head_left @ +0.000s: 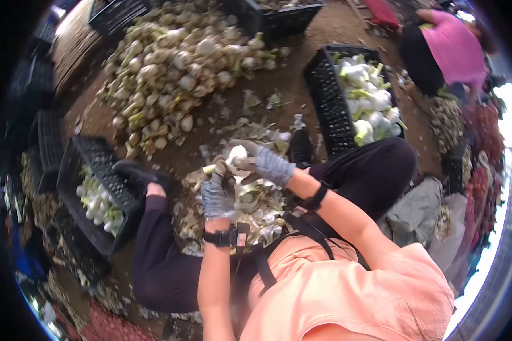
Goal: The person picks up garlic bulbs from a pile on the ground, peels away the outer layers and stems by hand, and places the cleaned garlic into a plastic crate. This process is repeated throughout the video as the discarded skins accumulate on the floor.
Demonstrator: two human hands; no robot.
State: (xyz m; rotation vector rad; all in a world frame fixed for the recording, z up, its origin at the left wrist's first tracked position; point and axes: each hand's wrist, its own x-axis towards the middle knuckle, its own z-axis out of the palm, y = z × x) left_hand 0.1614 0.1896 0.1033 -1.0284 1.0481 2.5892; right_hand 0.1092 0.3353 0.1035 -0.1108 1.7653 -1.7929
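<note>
Between my two gloved hands is a white garlic bulb with a short pale green stem pointing left. My left hand, in a grey knit glove, is closed around the stem side of the bulb. My right hand, gloved the same way, has its fingers pressed against the bulb from the right. Parts of the bulb are covered by the fingers. Below the hands, a heap of papery garlic peelings lies on the ground between my legs.
A large pile of unpeeled garlic lies ahead. A black crate of white bulbs stands right, another crate left. A person in a pink top is at upper right. Grey sacks lie near my right knee.
</note>
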